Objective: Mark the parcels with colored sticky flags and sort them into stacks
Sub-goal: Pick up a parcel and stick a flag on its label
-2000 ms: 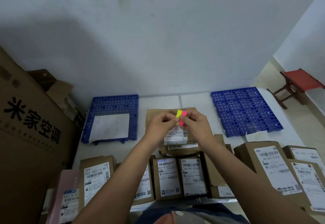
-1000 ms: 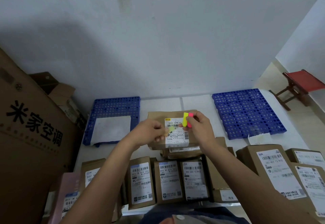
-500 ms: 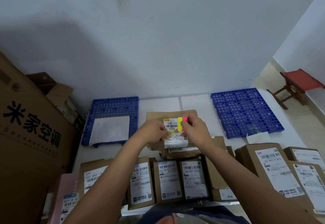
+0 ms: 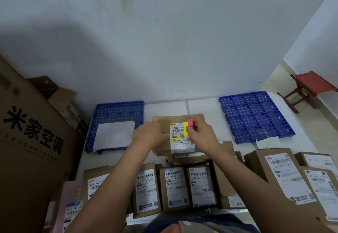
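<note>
Brown kraft parcel [image 4: 178, 123] sits centre of the white counter [image 4: 204, 104], on top of a short stack of similar flat parcels; everything below is placed w/ ref to it. Its white shipping label [image 4: 180, 141] faces up. Left hand [image 4: 148, 135] rests on the parcel's left part, fingers curled down against the label's left edge; whether they pinch anything, can't tell. Right hand [image 4: 200, 136] is at the label's right edge, fingers closed on a small pad of sticky flags [image 4: 188, 127], yellow & pink strips showing, yellow one lying over the label's upper right corner. A yellow-green patch also shows on the label lower down, by the right thumb; too small to say what it is.

Left of the parcel: blue perforated mat [image 4: 117, 117] w/ a white sheet [image 4: 114, 135] on it. Right of the parcel: second blue mat [image 4: 254, 115], a pale scrap at its near edge. Nearer the camera than the parcel: row of upright brown boxes [image 4: 173, 187] w/ barcode labels, a pink box at the row's left end. Near right: larger labelled boxes [image 4: 281, 172]. Far left: big cardboard carton [image 4: 27, 141] w/ black printed characters. Far right, on the floor: red stool [image 4: 311, 84]. Behind: pale wall.
</note>
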